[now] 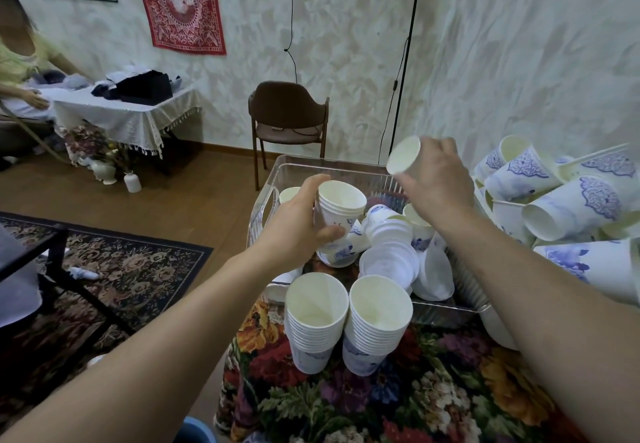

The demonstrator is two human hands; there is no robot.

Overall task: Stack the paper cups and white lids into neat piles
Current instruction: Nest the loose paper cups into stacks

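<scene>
- Room background, left to right: we see a person (20, 71) seated by a side table with a white cloth (128, 110), a red wall hanging (178, 4), a brown chair (289, 116), a patterned rug (114, 269) on wood floor.
- Near us, a table with a floral cloth (381, 404) holds the work.
- Our left hand (298, 224) grips a short stack of nested cups (337, 214), fingers curled round it, held above the clear plastic bin (273, 196).
- Two tall cup piles (317, 324) and (377, 324) stand upright side by side on the cloth, just in front of the bin.
- Inside the bin: loose white lids (389, 262) and a few cups, jumbled.
- Our right hand (436, 179) clamps a single paper cup (403, 155), tilted, mouth facing left, raised over the bin.
- Far right: a heap of loose printed cups (568, 203) lying on their sides.
</scene>
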